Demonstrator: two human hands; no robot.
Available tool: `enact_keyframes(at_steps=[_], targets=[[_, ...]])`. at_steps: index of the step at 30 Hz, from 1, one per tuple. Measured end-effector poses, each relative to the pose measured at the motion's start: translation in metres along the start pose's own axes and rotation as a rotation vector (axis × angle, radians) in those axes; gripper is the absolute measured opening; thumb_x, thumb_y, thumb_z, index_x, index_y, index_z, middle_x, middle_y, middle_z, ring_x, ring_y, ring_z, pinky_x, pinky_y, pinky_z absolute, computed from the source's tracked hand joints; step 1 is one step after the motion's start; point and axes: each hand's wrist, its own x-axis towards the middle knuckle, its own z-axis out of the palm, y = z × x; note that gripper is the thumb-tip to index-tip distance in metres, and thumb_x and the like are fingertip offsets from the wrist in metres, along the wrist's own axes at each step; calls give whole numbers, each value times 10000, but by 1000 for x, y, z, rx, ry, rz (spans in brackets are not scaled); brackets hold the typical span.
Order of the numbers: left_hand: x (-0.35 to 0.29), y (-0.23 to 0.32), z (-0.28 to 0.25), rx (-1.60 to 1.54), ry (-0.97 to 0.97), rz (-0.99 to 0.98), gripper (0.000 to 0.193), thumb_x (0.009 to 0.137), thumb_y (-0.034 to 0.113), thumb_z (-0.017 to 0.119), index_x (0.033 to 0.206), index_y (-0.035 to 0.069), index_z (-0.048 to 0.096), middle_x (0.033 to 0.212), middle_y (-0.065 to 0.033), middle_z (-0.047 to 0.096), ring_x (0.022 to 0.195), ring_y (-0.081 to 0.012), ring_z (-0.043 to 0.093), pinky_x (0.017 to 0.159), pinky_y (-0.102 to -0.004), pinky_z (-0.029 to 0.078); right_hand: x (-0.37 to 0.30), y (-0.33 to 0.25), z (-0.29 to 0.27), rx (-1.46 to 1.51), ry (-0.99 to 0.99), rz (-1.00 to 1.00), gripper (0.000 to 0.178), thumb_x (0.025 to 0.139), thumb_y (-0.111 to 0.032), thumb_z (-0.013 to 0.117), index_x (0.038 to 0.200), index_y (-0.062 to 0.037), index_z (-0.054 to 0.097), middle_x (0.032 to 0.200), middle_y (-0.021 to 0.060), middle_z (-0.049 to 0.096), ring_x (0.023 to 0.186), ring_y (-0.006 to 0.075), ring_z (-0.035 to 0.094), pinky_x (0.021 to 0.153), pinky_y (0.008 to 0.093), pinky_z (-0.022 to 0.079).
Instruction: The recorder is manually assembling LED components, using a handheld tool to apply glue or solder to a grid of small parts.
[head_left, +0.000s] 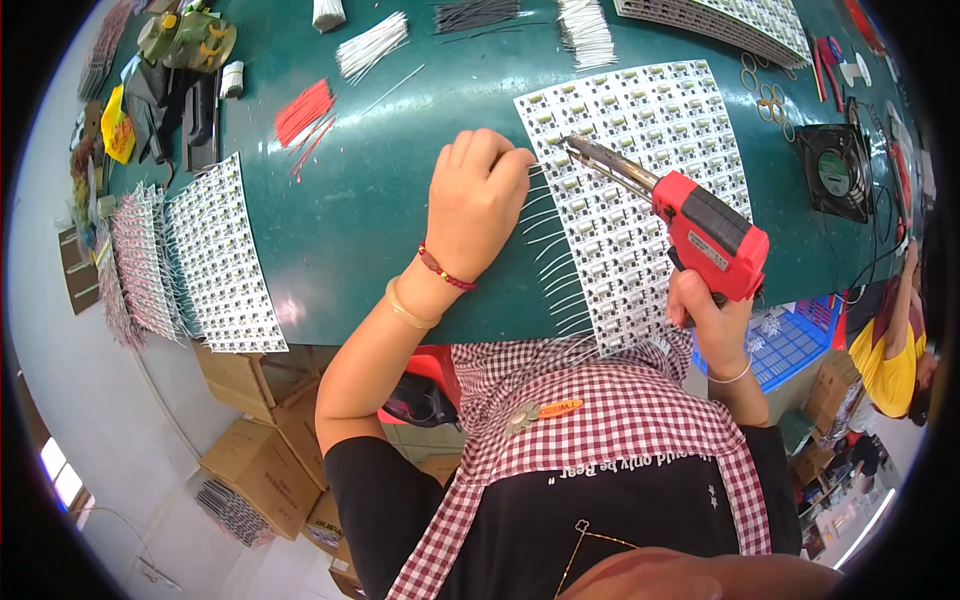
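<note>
My right hand is wrapped round the grip of a red and black soldering gun. The gun's metal tip points up and left, over the upper left part of a white circuit board panel with rows of small components. At the panel's left edge my left hand is closed in a pinch, its fingertips turned toward the board by a thin white wire. Below it, several short white wires stick out from that edge in a row.
Bundles of red wires and white wires lie on the green table. Wired panels rest at left, a stack of panels at the far right. A black fan stands right, above a blue crate. Another person is further right.
</note>
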Motion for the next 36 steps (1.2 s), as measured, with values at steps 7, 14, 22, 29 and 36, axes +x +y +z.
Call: enact_keyframes(at_steps=[7,14,22,29,36], targets=[[-2,-3,3,14,-51,-36,135,737,-9,704,839,67,659,731,-54,467,703,-233,518,636,-355,441,10,-5,0,-39,-61,70,120,907,-109,628,879,0,588,642,26,572,522,84,530,485,236,425],[-2,-5,5,2,-37,-27,146,728,-24,700,839,62,663,722,-55,459,693,-228,510,622,-350,442,13,1,-1,16,-63,109,257,850,-76,718,1063,11,604,720,5,608,525,50,531,468,211,431],[-1,-3,5,9,-35,-11,152,721,-35,689,839,54,653,729,-62,461,687,-234,501,618,-353,438,14,6,-5,-48,-81,143,244,844,-75,721,1050,2,615,702,-6,606,527,45,529,475,212,424],[-1,-3,4,4,-43,-5,148,720,-38,686,834,47,645,736,-66,460,695,-241,498,633,-358,437,12,0,-4,-75,-50,105,287,828,-63,727,1084,-2,611,784,-6,620,612,39,544,539,212,441],[-1,-5,5,14,-43,-1,150,714,-40,685,829,47,643,739,-63,462,699,-239,497,638,-356,432,13,7,-4,-77,-36,107,299,817,-88,747,1075,0,624,840,2,633,698,50,559,610,224,463]])
